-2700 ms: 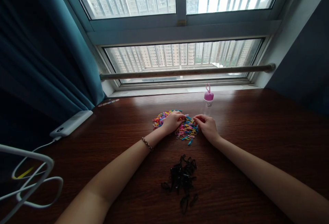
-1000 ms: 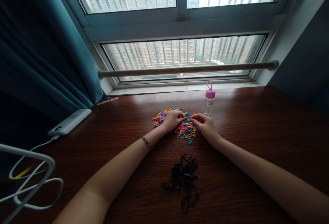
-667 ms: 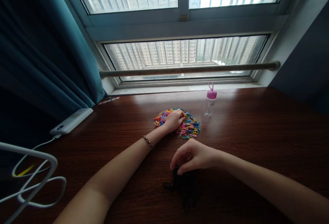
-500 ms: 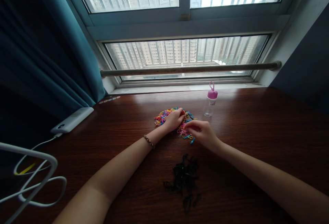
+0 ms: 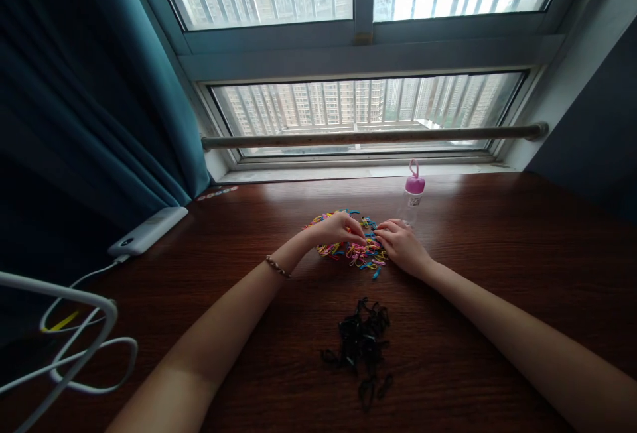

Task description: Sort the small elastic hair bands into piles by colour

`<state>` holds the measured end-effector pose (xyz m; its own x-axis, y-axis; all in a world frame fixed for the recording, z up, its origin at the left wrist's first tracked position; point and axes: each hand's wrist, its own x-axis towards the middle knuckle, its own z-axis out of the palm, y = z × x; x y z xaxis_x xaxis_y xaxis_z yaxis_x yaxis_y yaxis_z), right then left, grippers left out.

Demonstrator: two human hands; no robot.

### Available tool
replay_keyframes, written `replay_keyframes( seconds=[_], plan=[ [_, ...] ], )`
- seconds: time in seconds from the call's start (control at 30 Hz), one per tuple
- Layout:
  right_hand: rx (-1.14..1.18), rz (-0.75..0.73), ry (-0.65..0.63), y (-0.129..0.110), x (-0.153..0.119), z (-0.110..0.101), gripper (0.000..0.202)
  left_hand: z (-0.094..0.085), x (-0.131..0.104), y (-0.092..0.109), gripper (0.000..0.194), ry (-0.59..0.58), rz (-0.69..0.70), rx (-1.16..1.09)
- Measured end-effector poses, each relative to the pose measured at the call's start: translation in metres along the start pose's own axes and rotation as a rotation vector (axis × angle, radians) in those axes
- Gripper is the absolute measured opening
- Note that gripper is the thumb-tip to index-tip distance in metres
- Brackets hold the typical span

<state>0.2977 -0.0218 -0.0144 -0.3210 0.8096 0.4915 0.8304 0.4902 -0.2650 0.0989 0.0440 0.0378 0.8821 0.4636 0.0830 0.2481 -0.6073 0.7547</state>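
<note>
A loose pile of small colourful hair ties (image 5: 368, 255), pink, yellow, blue and orange, lies on the brown wooden table (image 5: 279, 367). Over its middle is my left hand (image 5: 341, 228), fingers bent down and drawn together among the ties; whatever is between the fingertips is hidden. At the pile's right edge rests my right hand (image 5: 404, 245), palm down, its fingers stretched out and touching the nearest ties. Closer to me sits a separate heap of black hair ties (image 5: 362, 340), which neither hand touches.
Behind my right hand stands a clear bottle with a pink lid (image 5: 415, 185). A white power bank (image 5: 148, 231) with a looping white cable (image 5: 112, 313) occupies the left side, by the blue curtain (image 5: 164, 121). A rail (image 5: 368, 136) crosses the window beyond the table.
My right hand has gone from a pinch at the pile's front to lying flatter at its right edge. My left hand has tipped downward, and ties have spread toward the right.
</note>
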Motion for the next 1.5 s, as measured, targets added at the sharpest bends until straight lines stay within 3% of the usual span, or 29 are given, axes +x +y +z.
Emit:
replay_keyframes(
  seconds=[0.07,0.2,0.27,0.4,0.57,0.73,1.1,1.3,1.5],
  plan=[
    [-0.015,0.014,-0.006,0.001,0.0,0.0,0.022,0.0,-0.001,0.001,0.028,0.036,0.049,0.051],
    [-0.015,0.027,-0.004,0.004,0.0,0.002,0.023,0.006,0.002,-0.011,0.028,0.335,0.083,0.301],
    [0.008,0.026,0.013,0.005,0.0,0.004,0.024,0.01,0.003,-0.02,0.027,0.407,0.074,0.445],
    [0.148,0.04,0.099,0.007,0.002,0.007,0.027,0.019,0.004,-0.034,0.034,0.334,-0.036,0.642],
    [0.279,0.061,0.189,0.005,0.002,0.004,0.025,0.024,0.003,-0.035,0.035,0.266,-0.109,0.722],
    [0.304,0.086,0.201,0.001,0.002,-0.001,0.023,0.021,0.003,-0.038,0.033,0.297,-0.091,0.629],
    [0.396,0.126,0.28,-0.004,0.002,-0.01,0.021,0.013,0.005,-0.056,0.024,0.632,-0.111,0.102],
    [0.417,0.12,0.291,-0.006,0.001,-0.01,0.02,0.013,0.004,-0.055,0.023,0.638,-0.108,0.025],
    [0.434,0.113,0.298,-0.008,0.001,-0.011,0.021,0.012,0.002,-0.044,0.039,0.604,-0.106,0.008]
  ],
)
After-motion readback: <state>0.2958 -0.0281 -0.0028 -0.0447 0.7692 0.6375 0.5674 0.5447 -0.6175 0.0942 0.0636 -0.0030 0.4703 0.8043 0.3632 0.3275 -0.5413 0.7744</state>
